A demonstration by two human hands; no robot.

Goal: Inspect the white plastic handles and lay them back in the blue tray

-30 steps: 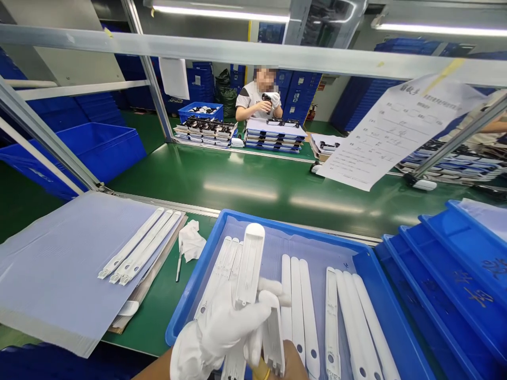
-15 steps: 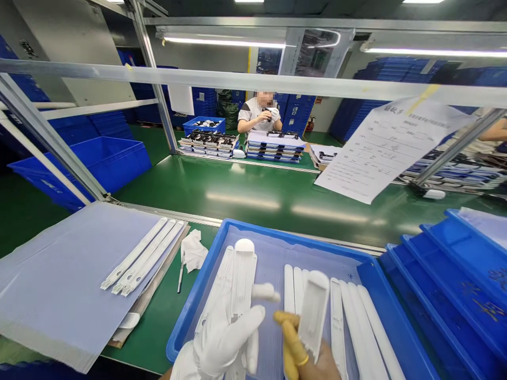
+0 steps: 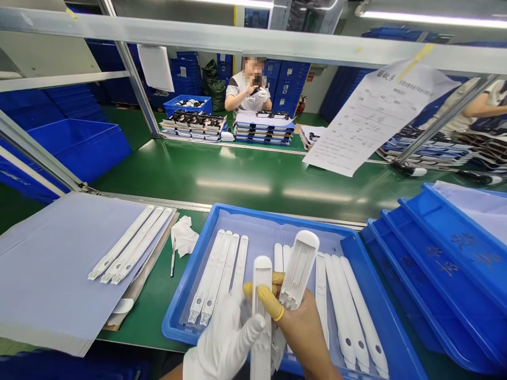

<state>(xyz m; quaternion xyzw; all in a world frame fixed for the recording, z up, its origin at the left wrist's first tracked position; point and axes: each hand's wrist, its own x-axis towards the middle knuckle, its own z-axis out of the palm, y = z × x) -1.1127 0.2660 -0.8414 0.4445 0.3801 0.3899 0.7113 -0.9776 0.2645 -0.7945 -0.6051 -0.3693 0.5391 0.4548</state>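
My left hand [image 3: 224,343], in a white glove, is closed around a long white plastic strip [image 3: 262,287] that stands upright. My right hand [image 3: 295,327], bare with yellow finger cots, grips a second white strip [image 3: 300,266] tilted up to the right, and its fingers also touch the first strip. Both hands hover over the near edge of a blue tray [image 3: 348,248]. Several white strips [image 3: 222,277] lie in its left part and several more [image 3: 348,301] in its right part.
Three white strips [image 3: 130,250] lie on a grey sheet [image 3: 51,264] at left, beside a white cloth [image 3: 182,241] and a thin tool [image 3: 173,264]. Stacked blue trays [image 3: 447,264] stand at right. A person [image 3: 247,87] works across the green belt [image 3: 253,179]. A paper [image 3: 368,121] hangs overhead.
The two strips have come closer together in front of me. My right hand has risen and its cotted fingers now reach the left-hand strip. The camera has tipped down slightly.
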